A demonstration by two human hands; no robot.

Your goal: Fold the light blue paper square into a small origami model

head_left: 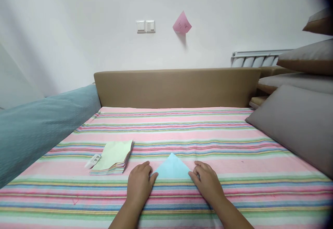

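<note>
A light blue sheet of paper (172, 168), in the shape of a triangle, lies on the striped cloth with its point facing away from me. My left hand (140, 180) pinches its left corner between thumb and curled fingers. At the opposite corner, my right hand (206, 180) has the paper's tip between thumb and bent fingers. The long edge of the triangle faces me and runs between the two hands. Both fingertip grips partly cover the corners.
Left of my hands lies a stack of coloured paper (114, 156), pale green on top, beside a small white object (93, 161). Grey cushions (299, 125) are piled at the right. A blue-covered armrest (47, 118) borders the left, a brown backrest (177, 88) the far side.
</note>
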